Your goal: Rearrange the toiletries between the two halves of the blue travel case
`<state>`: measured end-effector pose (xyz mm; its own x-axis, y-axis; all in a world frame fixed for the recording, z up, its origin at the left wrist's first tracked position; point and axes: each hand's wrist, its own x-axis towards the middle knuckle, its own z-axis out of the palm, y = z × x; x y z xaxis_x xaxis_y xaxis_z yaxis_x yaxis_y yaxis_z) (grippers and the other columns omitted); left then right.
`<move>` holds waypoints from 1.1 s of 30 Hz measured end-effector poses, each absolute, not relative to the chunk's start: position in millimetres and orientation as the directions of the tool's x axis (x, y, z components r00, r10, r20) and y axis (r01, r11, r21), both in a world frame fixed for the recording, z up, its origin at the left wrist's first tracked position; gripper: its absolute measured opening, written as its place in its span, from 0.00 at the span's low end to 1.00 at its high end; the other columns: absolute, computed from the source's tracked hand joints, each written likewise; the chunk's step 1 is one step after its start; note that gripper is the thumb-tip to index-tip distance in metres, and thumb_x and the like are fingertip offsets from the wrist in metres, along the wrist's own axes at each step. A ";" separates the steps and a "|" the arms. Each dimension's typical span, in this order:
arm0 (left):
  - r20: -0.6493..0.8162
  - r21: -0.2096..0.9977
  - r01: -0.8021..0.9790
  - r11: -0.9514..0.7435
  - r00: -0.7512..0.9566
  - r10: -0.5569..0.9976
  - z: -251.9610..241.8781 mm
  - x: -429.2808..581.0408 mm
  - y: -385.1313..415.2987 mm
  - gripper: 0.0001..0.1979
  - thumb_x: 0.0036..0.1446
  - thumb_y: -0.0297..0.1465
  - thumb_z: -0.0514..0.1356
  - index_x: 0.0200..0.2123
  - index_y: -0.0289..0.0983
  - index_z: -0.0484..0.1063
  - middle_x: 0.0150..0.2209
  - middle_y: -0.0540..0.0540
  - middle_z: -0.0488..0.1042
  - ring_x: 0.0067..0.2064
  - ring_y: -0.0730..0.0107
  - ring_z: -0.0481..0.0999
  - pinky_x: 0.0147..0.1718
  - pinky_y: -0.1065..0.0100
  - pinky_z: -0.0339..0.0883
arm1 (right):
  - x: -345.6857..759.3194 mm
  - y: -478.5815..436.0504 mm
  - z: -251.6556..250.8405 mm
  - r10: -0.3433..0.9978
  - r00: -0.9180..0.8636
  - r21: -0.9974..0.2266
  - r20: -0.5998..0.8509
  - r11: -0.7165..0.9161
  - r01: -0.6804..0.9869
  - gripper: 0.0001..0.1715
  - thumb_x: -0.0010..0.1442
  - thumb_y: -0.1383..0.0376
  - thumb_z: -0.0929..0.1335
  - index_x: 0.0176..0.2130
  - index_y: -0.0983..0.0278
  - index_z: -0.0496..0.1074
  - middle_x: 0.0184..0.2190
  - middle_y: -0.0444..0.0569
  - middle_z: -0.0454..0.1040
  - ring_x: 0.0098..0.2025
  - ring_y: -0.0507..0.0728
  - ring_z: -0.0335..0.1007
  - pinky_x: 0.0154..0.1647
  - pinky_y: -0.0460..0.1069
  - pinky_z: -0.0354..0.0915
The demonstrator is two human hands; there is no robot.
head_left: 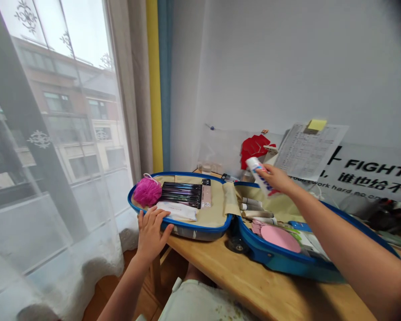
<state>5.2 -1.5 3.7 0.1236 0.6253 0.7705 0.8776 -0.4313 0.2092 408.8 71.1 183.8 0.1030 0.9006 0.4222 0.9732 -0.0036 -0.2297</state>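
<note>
A small blue suitcase lies open on a wooden desk. My left hand grips the near rim of its left half, fingers curled over the edge. That half holds a pink bath puff, a dark pack of toothbrushes and a white flat packet. My right hand is raised above the right half, closed around a white tube with blue and red print. Below it lie several small tubes and a round pink item.
A sheer curtain and window fill the left side. On the white wall behind hang a paper sheet, a red paper cutout and a banner with lettering. Dark clutter sits at the desk's right.
</note>
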 end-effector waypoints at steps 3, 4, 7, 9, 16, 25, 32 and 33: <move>0.761 0.220 0.876 -0.430 0.121 0.637 5.0 4.8 -2.3 0.14 0.60 0.38 0.52 0.46 0.39 0.68 0.47 0.42 0.71 0.57 0.54 0.62 0.60 0.46 0.40 | 329.4 85.1 182.0 0.952 -0.217 -0.176 0.218 0.257 0.950 0.23 0.58 0.58 0.62 0.52 0.61 0.67 0.45 0.49 0.75 0.40 0.54 0.71 0.37 0.44 0.63; 0.756 0.223 0.876 -0.428 0.122 0.643 5.6 4.9 -2.7 0.14 0.60 0.38 0.52 0.46 0.39 0.68 0.47 0.42 0.72 0.57 0.54 0.62 0.60 0.46 0.39 | 302.9 87.8 178.2 0.935 -0.330 -0.123 0.129 0.345 0.930 0.26 0.58 0.60 0.62 0.56 0.62 0.64 0.48 0.51 0.74 0.42 0.55 0.71 0.39 0.46 0.63; 0.747 0.227 0.876 -0.426 0.124 0.653 7.4 5.7 -4.0 0.14 0.60 0.38 0.52 0.46 0.39 0.68 0.47 0.42 0.72 0.57 0.54 0.62 0.60 0.46 0.40 | 235.5 92.0 160.4 0.889 -0.457 -0.100 0.029 0.457 0.884 0.33 0.51 0.63 0.66 0.57 0.61 0.63 0.49 0.50 0.73 0.44 0.57 0.71 0.40 0.46 0.64; 0.749 0.225 0.875 -0.428 0.126 0.650 8.3 6.4 -4.5 0.14 0.60 0.38 0.52 0.46 0.39 0.68 0.47 0.42 0.72 0.56 0.54 0.63 0.60 0.46 0.40 | 204.6 94.5 145.8 0.862 -0.507 -0.089 -0.005 0.504 0.859 0.34 0.49 0.63 0.67 0.56 0.59 0.63 0.51 0.49 0.72 0.46 0.58 0.71 0.40 0.47 0.64; 0.754 0.221 0.874 -0.433 0.128 0.644 8.4 6.9 -3.4 0.14 0.60 0.37 0.52 0.47 0.39 0.68 0.48 0.42 0.72 0.57 0.54 0.62 0.61 0.46 0.39 | 166.3 106.2 107.9 0.799 -0.599 -0.039 -0.052 0.597 0.801 0.28 0.53 0.62 0.65 0.55 0.57 0.64 0.52 0.48 0.71 0.48 0.58 0.70 0.40 0.47 0.63; 0.761 0.220 0.876 -0.429 0.121 0.637 4.6 6.5 -1.7 0.15 0.60 0.37 0.52 0.47 0.39 0.68 0.49 0.42 0.72 0.58 0.54 0.62 0.61 0.46 0.39 | 151.8 113.0 93.1 0.791 -0.610 0.042 -0.039 0.611 0.790 0.22 0.57 0.65 0.63 0.52 0.61 0.65 0.49 0.55 0.71 0.46 0.60 0.71 0.39 0.49 0.64; 0.750 0.214 0.876 -0.432 0.136 0.648 3.9 5.9 -1.3 0.15 0.60 0.37 0.52 0.49 0.40 0.67 0.51 0.42 0.71 0.58 0.54 0.61 0.60 0.46 0.40 | 148.5 112.9 87.4 0.769 -0.637 0.045 -0.050 0.639 0.768 0.23 0.56 0.60 0.66 0.52 0.58 0.66 0.50 0.51 0.70 0.47 0.58 0.70 0.40 0.47 0.64; 0.753 0.211 0.876 -0.433 0.137 0.644 3.8 6.0 -1.2 0.15 0.60 0.37 0.52 0.49 0.40 0.67 0.51 0.42 0.71 0.58 0.54 0.61 0.60 0.46 0.40 | 149.2 112.9 87.6 0.772 -0.633 0.042 -0.054 0.635 0.771 0.23 0.56 0.60 0.66 0.52 0.57 0.66 0.50 0.51 0.70 0.48 0.58 0.70 0.41 0.48 0.64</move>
